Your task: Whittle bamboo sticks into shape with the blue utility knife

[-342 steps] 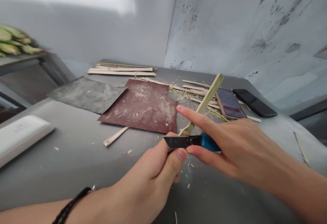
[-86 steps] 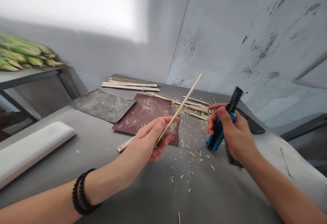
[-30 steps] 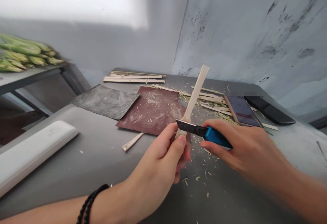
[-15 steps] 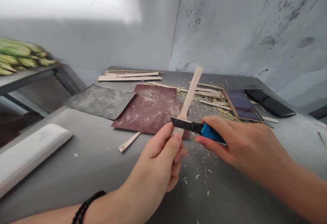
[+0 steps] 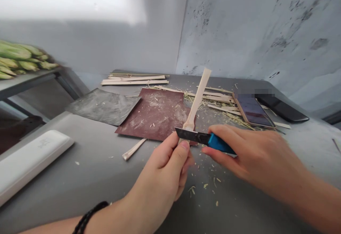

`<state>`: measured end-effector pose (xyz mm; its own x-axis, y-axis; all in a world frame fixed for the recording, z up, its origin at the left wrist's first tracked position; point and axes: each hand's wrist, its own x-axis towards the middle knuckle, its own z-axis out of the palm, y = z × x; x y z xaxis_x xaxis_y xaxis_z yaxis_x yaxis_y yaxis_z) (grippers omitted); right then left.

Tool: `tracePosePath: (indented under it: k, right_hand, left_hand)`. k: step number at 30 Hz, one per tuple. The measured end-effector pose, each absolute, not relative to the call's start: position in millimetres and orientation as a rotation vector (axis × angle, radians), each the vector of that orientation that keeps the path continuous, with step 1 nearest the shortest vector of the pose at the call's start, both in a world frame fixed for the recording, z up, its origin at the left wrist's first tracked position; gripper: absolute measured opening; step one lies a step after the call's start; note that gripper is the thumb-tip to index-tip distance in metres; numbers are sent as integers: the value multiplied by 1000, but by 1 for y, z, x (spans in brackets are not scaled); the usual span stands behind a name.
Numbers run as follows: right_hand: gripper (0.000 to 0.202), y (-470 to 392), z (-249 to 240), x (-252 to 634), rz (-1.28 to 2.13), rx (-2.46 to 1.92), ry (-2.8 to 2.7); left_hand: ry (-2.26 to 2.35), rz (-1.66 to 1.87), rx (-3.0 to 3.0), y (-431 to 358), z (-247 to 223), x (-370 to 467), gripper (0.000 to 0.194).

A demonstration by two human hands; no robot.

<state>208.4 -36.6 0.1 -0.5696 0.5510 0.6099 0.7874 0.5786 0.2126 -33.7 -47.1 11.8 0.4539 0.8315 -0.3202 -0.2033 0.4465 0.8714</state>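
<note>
My left hand (image 5: 165,173) pinches the lower end of a pale wooden strip (image 5: 197,99) between thumb and fingers. The strip points up and slightly right, with a thicker knot near its lower part. My right hand (image 5: 247,152) is closed on the blue handle of a utility knife (image 5: 220,143). Its dark blade lies across the strip just below the knot, close above my left thumb. Behind the strip, a dark red sheet (image 5: 154,115) with pale dust and shavings lies on the grey table (image 5: 93,177).
A grey sheet (image 5: 102,106) overlaps the red one. Wooden strips (image 5: 135,81) lie at the back; more strips and shavings are near a phone (image 5: 254,109) and a black object (image 5: 283,108). A white case (image 5: 32,163) and a short strip (image 5: 134,150) are left.
The knife in my right hand has slid slightly down the strip toward my left thumb. The strip's top has shifted a little left.
</note>
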Motion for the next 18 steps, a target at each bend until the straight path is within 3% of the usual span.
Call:
tracePosePath:
  k: [6, 11, 16, 18]
  right_hand:
    - [52, -36, 0, 214, -681, -1097, -2318]
    - [59, -31, -2, 218, -764, -1135, -2303]
    - [69, -17, 9, 253, -954, -1348, -2094]
    - [60, -16, 14, 259, -985, -1341, -2015]
  left_hand:
    - [928, 762, 929, -45, 13, -33, 49]
    - [889, 710, 855, -43, 15, -36, 23]
    - [874, 719, 806, -46, 23, -42, 29]
    - [881, 715, 804, -46, 25, -41, 30]
